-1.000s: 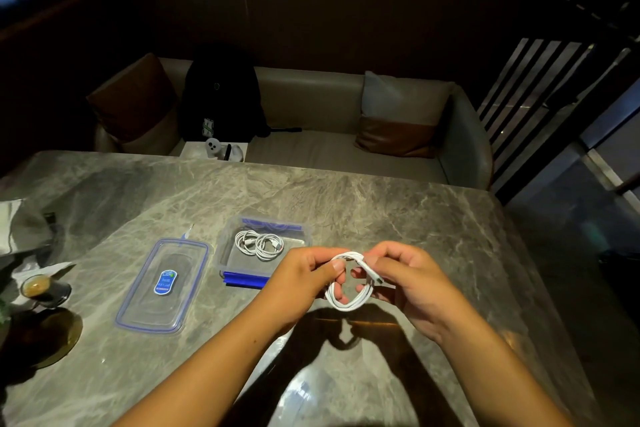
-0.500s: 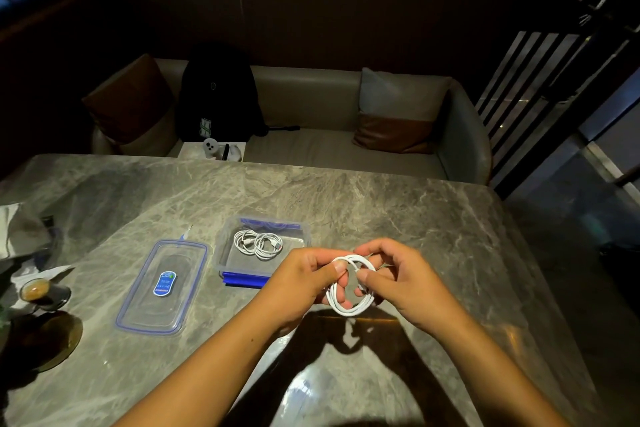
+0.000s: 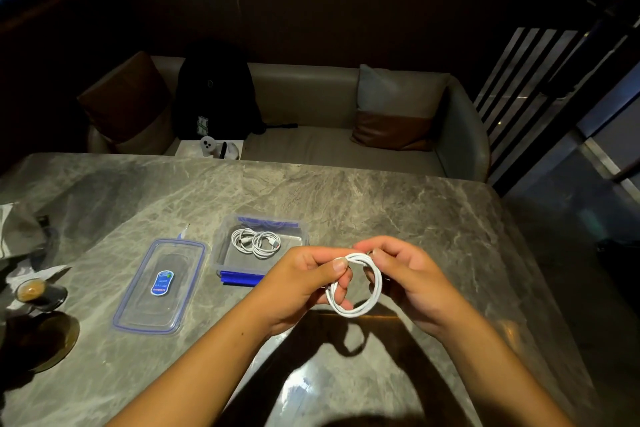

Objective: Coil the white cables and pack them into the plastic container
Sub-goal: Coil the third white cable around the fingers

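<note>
Both hands up over the bench's near-middle, pinching one coiled white cable (image 3: 356, 288) between them: left hand (image 3: 304, 284) thumb and fingers on coil's top-left, right hand (image 3: 412, 284) fingers curled at top-right. Plastic container (image 3: 221, 253) mid-bench, two coiled cables (image 3: 256, 242) inside. Lid (image 3: 162, 284) lies flat just left of it.

A grey marble table (image 3: 381, 204) bears a plastic container (image 3: 239, 267), its lid (image 3: 145, 308) and a coffee glass (image 3: 33, 291).
</note>
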